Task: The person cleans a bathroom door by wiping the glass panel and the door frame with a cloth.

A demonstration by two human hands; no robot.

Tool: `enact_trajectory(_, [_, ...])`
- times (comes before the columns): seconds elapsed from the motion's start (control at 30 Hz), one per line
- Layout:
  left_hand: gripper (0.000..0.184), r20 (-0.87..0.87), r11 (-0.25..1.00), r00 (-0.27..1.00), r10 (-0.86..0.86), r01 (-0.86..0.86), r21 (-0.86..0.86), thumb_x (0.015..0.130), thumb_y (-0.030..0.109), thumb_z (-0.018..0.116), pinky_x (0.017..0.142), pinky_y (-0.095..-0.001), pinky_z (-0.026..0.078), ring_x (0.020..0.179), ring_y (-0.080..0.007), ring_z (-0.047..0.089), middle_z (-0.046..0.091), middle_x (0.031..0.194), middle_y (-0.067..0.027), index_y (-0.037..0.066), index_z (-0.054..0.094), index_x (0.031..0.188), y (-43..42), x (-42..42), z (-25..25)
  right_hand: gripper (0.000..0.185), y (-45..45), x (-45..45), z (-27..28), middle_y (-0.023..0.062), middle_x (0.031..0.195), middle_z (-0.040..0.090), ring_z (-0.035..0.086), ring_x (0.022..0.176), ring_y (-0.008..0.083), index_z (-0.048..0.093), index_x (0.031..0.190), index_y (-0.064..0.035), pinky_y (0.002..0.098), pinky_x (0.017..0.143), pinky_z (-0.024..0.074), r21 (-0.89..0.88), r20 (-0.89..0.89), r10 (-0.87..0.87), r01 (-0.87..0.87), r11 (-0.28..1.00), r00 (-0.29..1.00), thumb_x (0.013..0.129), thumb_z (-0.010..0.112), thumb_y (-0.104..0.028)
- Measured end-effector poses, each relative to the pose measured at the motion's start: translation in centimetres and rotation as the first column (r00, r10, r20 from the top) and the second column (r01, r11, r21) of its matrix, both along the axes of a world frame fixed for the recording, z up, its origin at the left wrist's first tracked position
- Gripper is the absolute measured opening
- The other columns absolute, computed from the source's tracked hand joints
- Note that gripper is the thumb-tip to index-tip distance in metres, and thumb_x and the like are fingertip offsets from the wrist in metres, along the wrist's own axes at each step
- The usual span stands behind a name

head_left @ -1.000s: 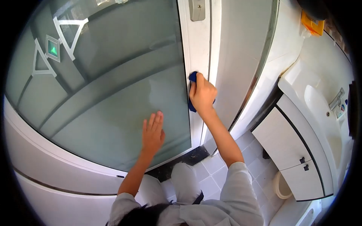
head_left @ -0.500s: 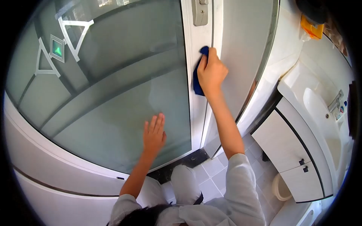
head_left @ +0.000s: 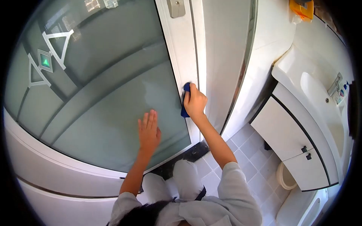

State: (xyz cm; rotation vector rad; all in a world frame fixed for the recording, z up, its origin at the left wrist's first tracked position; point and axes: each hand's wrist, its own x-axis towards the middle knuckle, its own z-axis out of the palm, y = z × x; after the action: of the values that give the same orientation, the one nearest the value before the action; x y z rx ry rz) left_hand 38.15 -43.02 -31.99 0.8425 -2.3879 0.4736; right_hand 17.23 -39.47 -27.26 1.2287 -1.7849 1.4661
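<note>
Left hand (head_left: 149, 132) flat with fingers extended on the glass pane (head_left: 109, 124), right hand (head_left: 196, 101) grasping a blue cloth (head_left: 184, 111), the cloth beneath its fingers, poking out above and left, against the white door frame (head_left: 180, 49), lock plate (head_left: 176, 8) farther up.

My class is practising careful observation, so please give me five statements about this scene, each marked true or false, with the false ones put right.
1. The right hand grips a blue cloth. True.
2. The left hand grips a second cloth. False: the left hand is open, with no cloth in it, at the glass panel.
3. The blue cloth is at the white door frame, lower than the metal lock plate. True.
4. The washbasin is on the picture's left side. False: the washbasin is on the right side.
5. The cabinet below the washbasin has its doors shut. True.
</note>
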Motion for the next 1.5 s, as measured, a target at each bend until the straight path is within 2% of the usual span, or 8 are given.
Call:
enact_trajectory(0.2, [0.071,0.09,0.999,0.996,0.015,-0.012,-0.033,0.071,0.016,0.058,0.103,-0.0525,0.018,0.129,-0.0308,0.024,0.026,0.142,-0.009,0.005,0.028,0.135,-0.6,0.3,0.1,0.008,-1.3,-2.9,7.9,0.0132,0.057,0.052,0.052,0.047,0.0307,0.047,0.082,-0.0032,0.0397,0.042,0.0377,-0.139,0.082,-0.079,0.09,0.986,0.994,0.077,0.052,-0.008])
enact_trajectory(0.37, [0.071,0.078,0.999,0.996,0.029,-0.031,0.019,0.072,0.019,0.059,0.102,-0.0535,0.018,0.129,-0.0317,0.024,0.026,0.142,-0.0093,0.004,0.029,0.135,-0.3,0.2,-0.7,0.015,-0.5,-2.9,-2.2,0.0106,0.06,0.054,0.054,0.05,0.0297,0.048,0.087,-0.0041,0.039,0.045,0.0415,0.025,0.069,-0.094,0.093,0.995,0.993,0.073,0.053,-0.006])
enact_trajectory(0.6, [0.067,0.086,0.995,0.996,0.035,-0.027,-0.095,0.076,0.03,0.059,0.102,-0.0518,0.021,0.128,-0.0284,0.026,0.028,0.141,-0.0044,0.008,0.033,0.134,-1.6,0.3,-1.4,0.014,-1.7,-3.2,9.1,0.0106,0.062,0.053,0.052,0.05,0.0295,0.05,0.085,-0.0044,0.0374,0.044,0.0399,-0.196,-0.102,-0.094,0.072,0.978,0.99,0.071,0.054,-0.005])
enact_trajectory(0.83, [0.066,0.144,0.988,0.987,0.064,-0.043,-0.145,0.078,0.035,0.059,0.101,-0.05,0.023,0.128,-0.0275,0.026,0.028,0.141,-0.004,0.008,0.035,0.133,-1.0,0.5,-0.7,0.021,-0.7,-1.3,-2.0,0.0103,0.062,0.053,0.053,0.05,0.0277,0.053,0.09,-0.0055,0.0382,0.045,0.0406,-0.074,-0.056,0.036,-0.04,0.996,0.998,0.069,0.055,-0.006])
enact_trajectory(1.07, [0.065,0.107,0.984,0.991,0.085,-0.067,-0.168,0.076,0.031,0.061,0.1,-0.0419,0.028,0.126,-0.0175,0.031,0.03,0.14,0.0049,0.016,0.034,0.134,-1.3,0.5,-0.5,0.01,-1.6,-3.4,11.8,0.0115,0.062,0.052,0.053,0.052,0.031,0.045,0.076,-0.0056,0.0401,0.044,0.0383,-0.178,-0.08,-0.099,0.084,0.98,0.992,0.074,0.054,-0.009])
enact_trajectory(1.27, [0.067,0.081,0.993,0.995,0.052,-0.043,-0.111,0.076,0.031,0.06,0.1,-0.0404,0.027,0.127,-0.0168,0.029,0.028,0.141,0.0048,0.017,0.032,0.135,-1.0,0.0,-0.4,0.019,-0.6,-2.7,0.9,0.0121,0.062,0.056,0.056,0.053,0.0302,0.052,0.094,-0.005,0.0398,0.046,0.0416,-0.062,-0.018,-0.01,0.009,0.998,1.0,0.076,0.051,-0.009])
enact_trajectory(1.43, [0.067,0.125,0.991,0.991,0.037,-0.02,-0.135,0.077,0.035,0.061,0.101,-0.045,0.027,0.128,-0.0205,0.028,0.029,0.141,0.0027,0.015,0.034,0.134,-1.8,0.6,-0.7,0.012,-1.8,-3.3,10.1,0.0135,0.058,0.053,0.052,0.051,0.0338,0.049,0.088,-0.0045,0.0417,0.043,0.0375,-0.187,-0.017,-0.063,0.059,0.981,0.998,0.079,0.051,-0.012])
enact_trajectory(1.5, [0.067,0.117,0.993,0.993,0.035,-0.021,-0.114,0.077,0.035,0.061,0.101,-0.0448,0.027,0.128,-0.0205,0.028,0.028,0.141,0.0029,0.016,0.034,0.134,-1.6,0.6,-0.9,0.009,-1.9,-3.2,8.2,0.0137,0.057,0.052,0.052,0.05,0.0342,0.05,0.086,-0.0053,0.0419,0.043,0.0372,-0.198,0.001,-0.057,0.056,0.979,0.998,0.079,0.051,-0.011])
